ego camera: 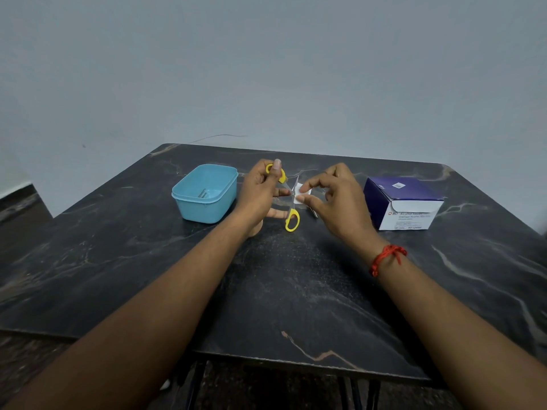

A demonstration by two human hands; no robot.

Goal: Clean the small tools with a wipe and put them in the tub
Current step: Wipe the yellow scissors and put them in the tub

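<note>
The thumb and forefinger of the right hand [334, 199] were pinched on a small white wipe [302, 191], with the remaining fingers [337, 173] loosely curled above it. The wipe lay against a blade of the yellow-handled scissors [293, 213], close to where the two blades crossed. The left hand [260, 192] gripped the scissors by the upper handle loop, its fingers curled round the loop and its thumb standing upright over it. The scissors were held spread wide, and the lower handle hung free just above the surface [296, 291]. Both forearms reached forward from the near edge and met over the middle of the surface, the hands raised off it and almost touching. A red thread band [387, 257] circled the right wrist.

Under the right hand a thin metal tool [313, 213] lay on the surface, mostly hidden. The light blue tub [207, 213] stood just left of the left hand, open, with a slim metal piece [203, 193] on its floor. To the right, well apart from the tub, stood a purple and white box [384, 190] whose front read "BD" and "Alcohol Swabs"; its smaller print was too blurred to read.
</note>
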